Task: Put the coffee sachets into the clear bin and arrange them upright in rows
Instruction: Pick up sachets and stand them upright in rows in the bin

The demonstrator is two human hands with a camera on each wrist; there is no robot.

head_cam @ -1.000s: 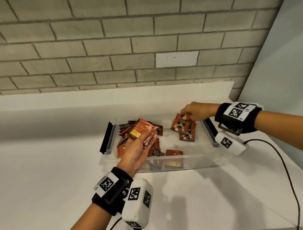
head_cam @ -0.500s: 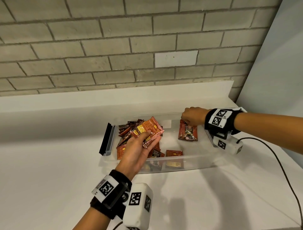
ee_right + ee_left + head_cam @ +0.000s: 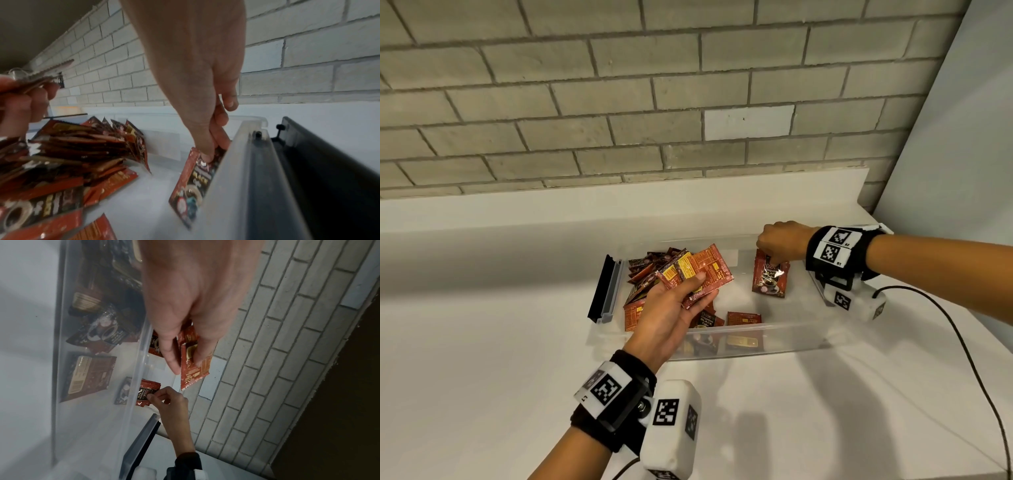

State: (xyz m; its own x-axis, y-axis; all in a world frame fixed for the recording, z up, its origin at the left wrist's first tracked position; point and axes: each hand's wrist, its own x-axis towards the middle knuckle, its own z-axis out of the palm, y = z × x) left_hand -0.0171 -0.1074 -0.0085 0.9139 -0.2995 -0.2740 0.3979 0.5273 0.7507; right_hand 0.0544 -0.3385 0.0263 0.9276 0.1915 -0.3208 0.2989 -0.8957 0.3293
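A clear bin (image 3: 774,337) sits on the white counter. Red and brown coffee sachets (image 3: 647,274) lie in a loose heap at its left end. My left hand (image 3: 681,298) hovers over the heap and grips a small fan of sachets (image 3: 698,270) (image 3: 194,363). At the bin's right end my right hand (image 3: 779,245) pinches the top of a few upright sachets (image 3: 770,279) (image 3: 195,183) (image 3: 147,392), which lean against the right wall (image 3: 226,186). More sachets (image 3: 743,318) lie flat near the front wall.
A black latch handle (image 3: 604,289) sticks out at the bin's left end and another (image 3: 308,162) at the right. A grey brick wall (image 3: 688,102) rises behind the counter. A black cable (image 3: 962,342) trails over the counter at right.
My right hand has lowered its sachets from a tilted hold above the bin floor to standing at the right wall. The left hand has lifted its fan of sachets slightly.
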